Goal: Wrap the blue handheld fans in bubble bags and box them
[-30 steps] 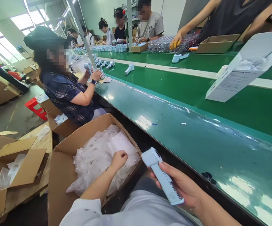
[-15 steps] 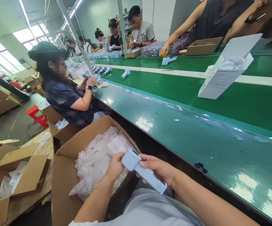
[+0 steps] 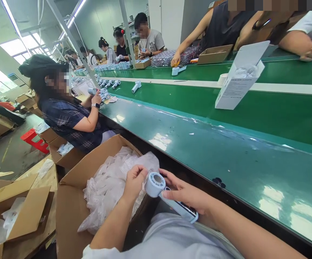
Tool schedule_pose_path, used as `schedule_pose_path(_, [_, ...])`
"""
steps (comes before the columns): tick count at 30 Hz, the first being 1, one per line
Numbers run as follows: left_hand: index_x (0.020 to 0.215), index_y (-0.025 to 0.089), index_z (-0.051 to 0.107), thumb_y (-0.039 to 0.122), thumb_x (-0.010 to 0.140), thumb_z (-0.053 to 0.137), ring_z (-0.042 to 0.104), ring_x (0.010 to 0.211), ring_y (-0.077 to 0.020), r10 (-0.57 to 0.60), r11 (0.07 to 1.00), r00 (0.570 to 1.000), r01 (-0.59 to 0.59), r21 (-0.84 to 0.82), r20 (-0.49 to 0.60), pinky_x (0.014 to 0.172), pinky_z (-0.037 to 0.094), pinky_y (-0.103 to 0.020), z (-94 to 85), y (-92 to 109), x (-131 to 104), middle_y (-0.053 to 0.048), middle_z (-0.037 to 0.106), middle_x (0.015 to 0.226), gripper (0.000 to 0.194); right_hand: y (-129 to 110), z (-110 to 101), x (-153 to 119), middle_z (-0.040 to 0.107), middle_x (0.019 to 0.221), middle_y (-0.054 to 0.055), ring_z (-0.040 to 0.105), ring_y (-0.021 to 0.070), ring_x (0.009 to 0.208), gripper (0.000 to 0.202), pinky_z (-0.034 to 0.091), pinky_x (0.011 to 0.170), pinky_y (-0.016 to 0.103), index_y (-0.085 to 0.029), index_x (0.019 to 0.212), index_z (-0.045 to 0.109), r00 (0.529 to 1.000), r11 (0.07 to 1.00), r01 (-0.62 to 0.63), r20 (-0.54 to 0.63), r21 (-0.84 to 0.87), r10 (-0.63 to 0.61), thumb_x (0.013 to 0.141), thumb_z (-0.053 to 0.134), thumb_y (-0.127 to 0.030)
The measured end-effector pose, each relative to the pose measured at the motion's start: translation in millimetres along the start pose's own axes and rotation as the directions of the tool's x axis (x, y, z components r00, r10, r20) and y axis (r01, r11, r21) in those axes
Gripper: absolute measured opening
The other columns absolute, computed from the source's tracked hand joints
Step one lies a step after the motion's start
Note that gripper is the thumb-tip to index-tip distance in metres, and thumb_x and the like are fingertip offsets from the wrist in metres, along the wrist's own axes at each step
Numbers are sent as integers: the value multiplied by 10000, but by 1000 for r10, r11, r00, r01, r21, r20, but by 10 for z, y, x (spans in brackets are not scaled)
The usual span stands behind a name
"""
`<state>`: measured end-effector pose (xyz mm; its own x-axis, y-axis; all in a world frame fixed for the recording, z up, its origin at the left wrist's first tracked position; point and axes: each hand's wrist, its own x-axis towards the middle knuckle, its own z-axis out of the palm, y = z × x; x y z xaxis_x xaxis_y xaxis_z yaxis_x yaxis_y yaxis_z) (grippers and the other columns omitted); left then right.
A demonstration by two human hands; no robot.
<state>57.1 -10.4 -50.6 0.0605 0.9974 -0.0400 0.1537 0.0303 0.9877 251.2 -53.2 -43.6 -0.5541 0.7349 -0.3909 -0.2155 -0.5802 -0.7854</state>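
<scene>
- The work looks to be in an early stage: the pale-blue handheld fan (image 3: pixel 155 185) appears whole, its head and handle joined, but it is bare of wrapping
- The fan is above the near edge of the cardboard carton (image 3: pixel 69 216), in front of the person's lap; the clear bag (image 3: pixel 152 162) stands up behind its head, and the fan is not inside it, so bringing the two together would, at a guess, be left
- The right hand (image 3: pixel 184 190) grasps the fan by its handle, thumb near the neck
- The left hand (image 3: pixel 134 181) is pinched, apparently on the bag's edge; whether its fingertips also touch the fan cannot be told
- The fan head is a short, smooth drum with slots ringing a round centre; its straight handle shows a glossy dark strip
- Crumpled, translucent, dimpled bubble bags (image 3: pixel 107 190) heap softly inside the stiff, matt brown carton
- Alongside runs a flat, shiny green workbench (image 3: pixel 177 153), mirroring lights in white patches
</scene>
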Motion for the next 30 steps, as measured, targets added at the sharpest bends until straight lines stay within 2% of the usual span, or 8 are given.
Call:
schedule_pose_path(3, [733, 184, 567, 395, 810, 596, 454, 597, -106, -14, 1000, 997, 15, 7, -70, 606, 397, -233, 44, 22, 4, 29, 512, 645, 226, 10, 21, -51, 429, 1459, 76, 535, 210, 1160, 888, 509, 848, 288, -288, 1440, 345, 999, 999, 37, -11, -38, -37, 680, 806, -303])
schedule_pose_path(6, [770, 190, 581, 329, 876, 539, 505, 658, -125, 200, 964, 976, -211, 162, 82, 647, 419, -248, -1, 104, -71, 5, 557, 696, 180, 34, -12, -78, 421, 1461, 74, 590, 205, 1057, 825, 544, 746, 288, -304, 1415, 387, 1000, 1000, 4, -3, 29, -4, 695, 790, -333])
schedule_pose_path(10, [770, 186, 591, 251, 896, 514, 536, 714, -147, 505, 771, 816, -572, 279, 281, 683, 430, -277, -97, 178, -149, -23, 599, 728, 161, 6, -98, -171, 522, 1317, 63, 616, 143, 790, 711, 534, 558, 249, -322, 1338, 464, 998, 988, -40, -35, 149, 46, 703, 780, -352])
schedule_pose_path(16, [909, 173, 622, 292, 897, 530, 561, 698, -127, 237, 901, 970, -240, 362, 53, 653, 447, -245, -15, 141, -97, -8, 616, 766, 150, -25, -163, -361, 561, 1145, 41, 585, 122, 785, 685, 557, 597, 238, -288, 1299, 485, 996, 988, 56, 61, 146, -66, 694, 801, -342])
schedule_pose_path(19, [1065, 176, 635, 257, 849, 592, 595, 754, -135, 161, 947, 984, -175, 268, 77, 700, 474, -251, 66, 152, -56, -18, 641, 839, 235, 24, -170, -391, 562, 1131, 45, 603, 126, 766, 758, 541, 557, 220, -276, 1328, 424, 980, 983, 50, 183, 176, -82, 680, 813, -340])
schedule_pose_path(24, [918, 177, 715, 183, 832, 604, 621, 818, -156, 238, 909, 908, -334, 250, 345, 764, 487, -278, 137, 222, -59, -48, 680, 852, 141, 99, -201, -380, 600, 1126, 75, 667, 167, 780, 955, 515, 529, 199, -289, 1435, 241, 963, 969, 19, 254, 247, -84, 674, 817, -318])
schedule_pose_path(28, [913, 190, 732, 147, 872, 523, 638, 789, -154, 317, 860, 761, -482, 167, 566, 736, 507, -284, 124, 265, -39, -60, 696, 841, 217, 91, -223, -401, 638, 1044, 72, 686, 176, 749, 791, 517, 502, 196, -237, 1347, 402, 964, 961, -27, 261, 277, -48, 673, 808, -319])
schedule_pose_path(30, [930, 188, 725, 150, 877, 526, 641, 789, -156, 381, 837, 753, -527, 145, 537, 718, 517, -283, 112, 281, -27, -65, 692, 848, 210, 81, -222, -421, 657, 963, 65, 682, 172, 731, 637, 537, 514, 213, -198, 1237, 497, 981, 961, -24, 191, 274, -30, 687, 794, -319])
